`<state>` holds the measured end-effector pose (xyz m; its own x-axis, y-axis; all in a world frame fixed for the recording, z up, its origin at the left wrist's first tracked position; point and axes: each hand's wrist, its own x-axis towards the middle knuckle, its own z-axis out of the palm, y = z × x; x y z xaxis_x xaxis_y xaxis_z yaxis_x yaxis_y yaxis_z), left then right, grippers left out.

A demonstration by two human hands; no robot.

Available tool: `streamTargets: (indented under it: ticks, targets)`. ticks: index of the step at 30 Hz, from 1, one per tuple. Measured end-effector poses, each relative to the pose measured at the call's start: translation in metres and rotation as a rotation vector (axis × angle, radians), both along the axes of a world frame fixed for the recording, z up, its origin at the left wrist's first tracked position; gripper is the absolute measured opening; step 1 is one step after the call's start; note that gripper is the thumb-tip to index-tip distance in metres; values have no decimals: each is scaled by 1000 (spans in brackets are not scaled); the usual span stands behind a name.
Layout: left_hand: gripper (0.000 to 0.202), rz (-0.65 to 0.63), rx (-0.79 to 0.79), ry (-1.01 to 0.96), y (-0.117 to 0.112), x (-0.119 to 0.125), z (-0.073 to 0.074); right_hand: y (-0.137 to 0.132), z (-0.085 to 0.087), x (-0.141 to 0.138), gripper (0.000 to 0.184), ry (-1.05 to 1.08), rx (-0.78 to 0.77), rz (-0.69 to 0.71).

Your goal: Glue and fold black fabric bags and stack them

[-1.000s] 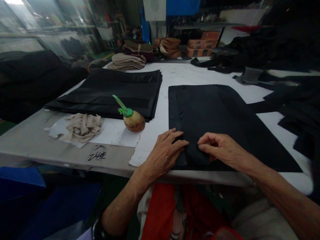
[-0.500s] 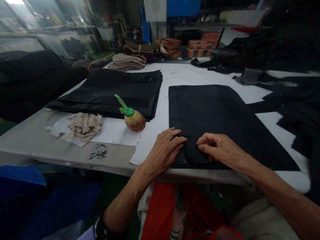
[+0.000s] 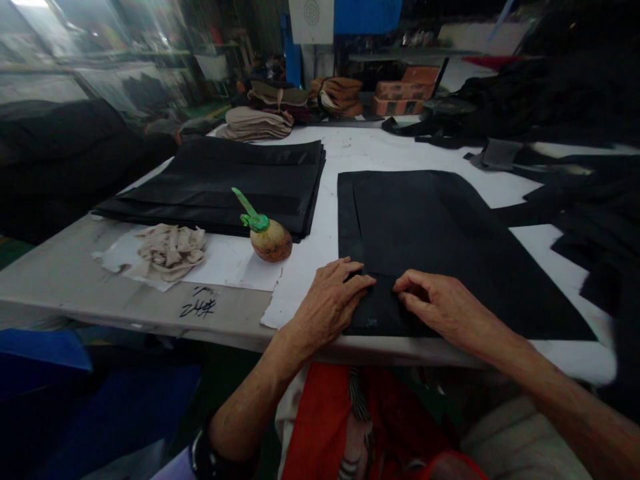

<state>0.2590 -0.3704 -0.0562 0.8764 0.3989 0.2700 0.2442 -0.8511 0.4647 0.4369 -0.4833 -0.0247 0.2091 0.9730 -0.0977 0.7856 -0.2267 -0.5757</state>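
Note:
A black fabric panel [image 3: 440,227] lies on the table in front of me, with a layer edge running along its left side. My left hand [image 3: 330,297] rests palm down on the panel's near left edge, fingers stretched out and holding nothing. Just right of it, my right hand [image 3: 435,300] has thumb and forefinger pinched together on the top layer of the panel, near its front left corner. A small pale mark [image 3: 371,323] shows on the fabric between the hands. What the right hand's other fingers touch is hidden.
Left of the panel lies a stack of black sheets [image 3: 225,177]. A round brown pot with a green stick [image 3: 271,241] and a crumpled beige cloth [image 3: 173,252] stand before it. Dark scraps [image 3: 600,200] cover the right side. Folded cloth bundles [image 3: 257,125] sit at the back.
The top layer's near left corner has been drawn back by my right hand, baring the pale mark underneath. My left hand has stayed nearly in place.

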Motion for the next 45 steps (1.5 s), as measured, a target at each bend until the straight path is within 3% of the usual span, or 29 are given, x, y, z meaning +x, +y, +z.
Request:
streamTargets:
  ticks: [4, 15, 24, 45]
  targets:
    - [26, -5, 4, 8, 0, 0, 0, 0, 3, -4, 16, -23, 11, 9]
    - [26, -5, 2, 12, 1, 1, -1, 0, -5, -3, 14, 162, 0, -81]
    - [53, 165, 72, 85, -2, 20, 3, 0, -3, -2, 13, 121, -14, -66]
    - [53, 116, -19, 58, 7, 16, 2, 0, -1, -3, 11, 18, -45, 21]
